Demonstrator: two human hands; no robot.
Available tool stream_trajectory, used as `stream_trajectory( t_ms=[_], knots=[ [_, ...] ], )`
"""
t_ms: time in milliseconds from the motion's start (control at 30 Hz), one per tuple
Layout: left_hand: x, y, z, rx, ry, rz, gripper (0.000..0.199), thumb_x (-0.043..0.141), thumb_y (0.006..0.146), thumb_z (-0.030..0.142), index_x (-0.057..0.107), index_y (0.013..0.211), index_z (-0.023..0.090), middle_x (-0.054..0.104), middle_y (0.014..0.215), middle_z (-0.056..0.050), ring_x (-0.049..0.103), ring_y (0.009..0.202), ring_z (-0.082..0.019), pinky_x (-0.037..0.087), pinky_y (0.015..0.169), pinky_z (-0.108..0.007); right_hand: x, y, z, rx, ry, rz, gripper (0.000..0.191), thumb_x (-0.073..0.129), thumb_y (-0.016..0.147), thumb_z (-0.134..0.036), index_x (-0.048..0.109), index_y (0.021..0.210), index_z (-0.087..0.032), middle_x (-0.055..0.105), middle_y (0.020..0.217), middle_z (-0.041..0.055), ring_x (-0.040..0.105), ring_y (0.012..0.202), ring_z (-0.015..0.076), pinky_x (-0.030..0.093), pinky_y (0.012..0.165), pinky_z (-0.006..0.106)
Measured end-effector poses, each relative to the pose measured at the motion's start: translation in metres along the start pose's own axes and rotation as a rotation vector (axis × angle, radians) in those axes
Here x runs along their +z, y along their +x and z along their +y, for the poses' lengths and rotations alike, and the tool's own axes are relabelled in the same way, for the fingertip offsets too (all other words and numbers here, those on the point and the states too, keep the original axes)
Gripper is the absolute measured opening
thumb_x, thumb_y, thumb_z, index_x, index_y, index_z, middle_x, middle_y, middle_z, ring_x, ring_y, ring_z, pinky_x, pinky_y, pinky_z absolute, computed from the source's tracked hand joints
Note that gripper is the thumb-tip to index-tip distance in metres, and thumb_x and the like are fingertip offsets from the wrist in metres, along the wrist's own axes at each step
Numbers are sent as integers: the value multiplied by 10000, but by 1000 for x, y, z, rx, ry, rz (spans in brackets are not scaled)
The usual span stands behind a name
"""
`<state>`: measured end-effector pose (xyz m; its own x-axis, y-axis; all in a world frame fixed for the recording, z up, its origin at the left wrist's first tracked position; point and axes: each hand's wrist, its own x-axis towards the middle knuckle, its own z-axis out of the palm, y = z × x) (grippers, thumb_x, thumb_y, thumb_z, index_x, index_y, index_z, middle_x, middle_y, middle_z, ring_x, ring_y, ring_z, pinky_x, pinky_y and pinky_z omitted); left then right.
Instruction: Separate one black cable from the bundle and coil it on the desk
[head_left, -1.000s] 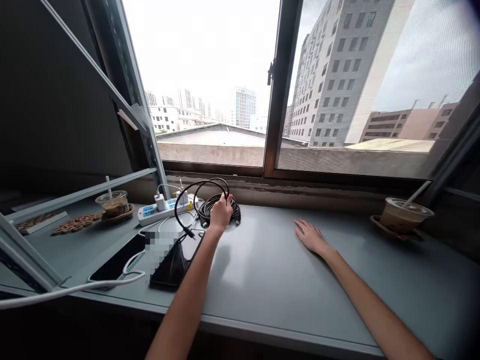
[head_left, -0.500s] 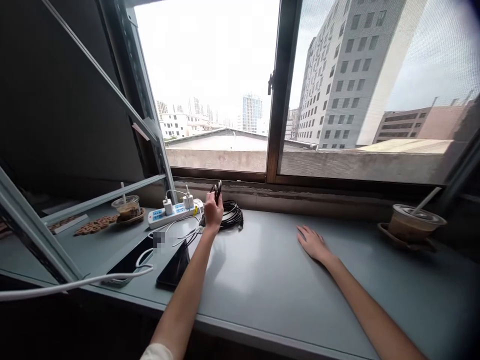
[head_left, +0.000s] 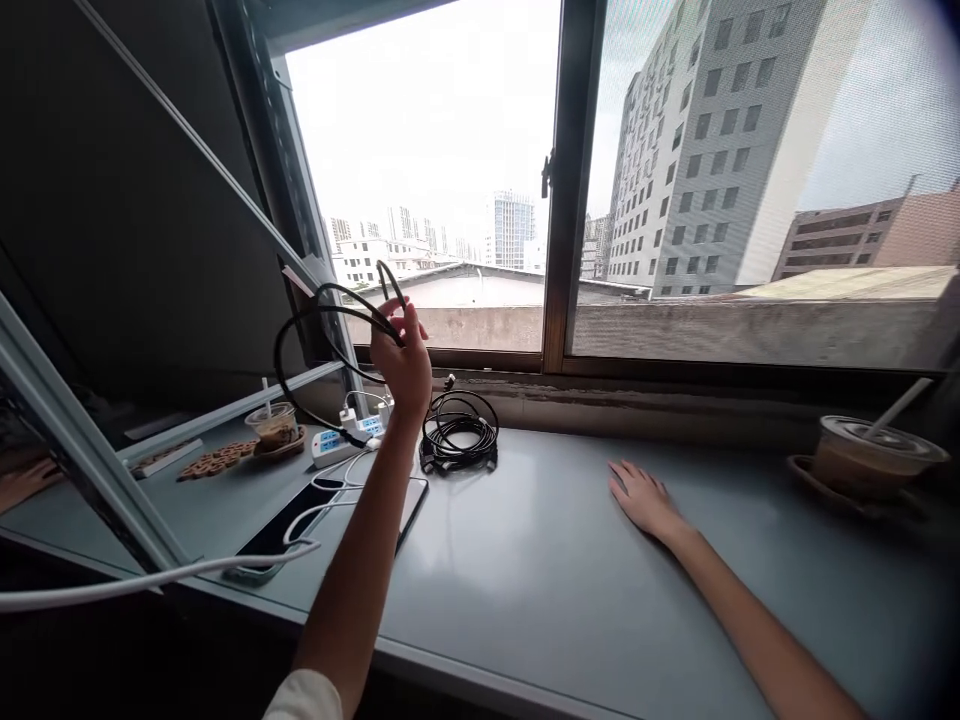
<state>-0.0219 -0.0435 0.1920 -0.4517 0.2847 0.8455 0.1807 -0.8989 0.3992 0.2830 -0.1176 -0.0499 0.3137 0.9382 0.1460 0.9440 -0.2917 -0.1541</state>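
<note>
Raised above the desk, my left hand (head_left: 403, 360) is closed around a looped black cable (head_left: 289, 330). The loops hang out to the left of the hand, and a connector end dangles over the power strip (head_left: 330, 448). Below and right of the hand, a coil of black cables (head_left: 461, 440) lies on the desk. My right hand (head_left: 641, 498) rests flat on the desk with its fingers stretched out, holding nothing. Part of a dark tablet or phone (head_left: 411, 510) shows behind my left forearm.
A phone (head_left: 277, 535) lies at the left among white cables (head_left: 225, 563). Iced drinks stand on coasters: one cup (head_left: 274, 428) at the left, another cup (head_left: 870, 460) at the right. A metal frame (head_left: 90, 460) crosses the left side. Another person's hand (head_left: 30, 482) shows at the far left.
My left hand has risen from beside the cable coil, lifting the black cable so its loops spread out to the left. My right hand stays flat on the desk.
</note>
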Motion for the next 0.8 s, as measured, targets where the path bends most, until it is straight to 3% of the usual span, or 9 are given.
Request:
stream_trajectory(
  t_ms=[100,200,367,533,667,733,800],
  knots=[
    [3,8,21,-47,-112,-56,160,487,862,235,593,930,137,395,493,56,331,405,-72,257,414,-239,-3,-2,-1,4,1,-15,513,228,903,-323,400,1353,-147,367,1413,87,324,1301,217,260,1051,365],
    [3,13,44,14,-147,-120,182,472,875,209,628,925,131,341,488,59,294,416,-59,214,420,-235,-5,-3,-2,10,6,-20,511,231,905,-321,396,1356,-145,361,1416,88,322,1302,218,254,1056,361],
    [11,27,81,14,-254,-61,179,477,885,216,634,936,148,339,502,65,281,417,-40,229,427,-230,-6,-4,-3,12,17,-17,509,234,906,-318,390,1361,-151,354,1420,86,321,1302,218,245,1061,360],
    [24,30,82,-147,-279,-24,173,475,885,193,641,931,181,353,509,64,272,413,-39,222,412,-228,-5,-4,-2,11,28,-9,510,238,904,-315,388,1363,-151,355,1419,94,321,1302,227,245,1060,369],
    [24,3,51,-217,-95,-229,224,474,860,235,654,941,128,370,482,59,318,415,-52,238,424,-224,-3,-3,-1,9,33,0,507,242,905,-321,404,1353,-147,357,1418,98,322,1302,231,241,1062,374],
    [18,-14,30,-306,131,-448,283,447,854,298,662,916,124,412,475,47,363,423,-70,262,433,-223,-2,-2,0,8,31,0,508,241,907,-327,405,1352,-147,359,1417,98,318,1305,228,243,1061,373],
    [9,-31,9,-444,317,-728,308,481,806,362,677,748,132,424,425,39,392,407,-87,290,444,-227,-2,-1,1,7,28,-1,508,238,909,-331,398,1357,-152,362,1415,95,310,1310,222,244,1061,369]
  ],
)
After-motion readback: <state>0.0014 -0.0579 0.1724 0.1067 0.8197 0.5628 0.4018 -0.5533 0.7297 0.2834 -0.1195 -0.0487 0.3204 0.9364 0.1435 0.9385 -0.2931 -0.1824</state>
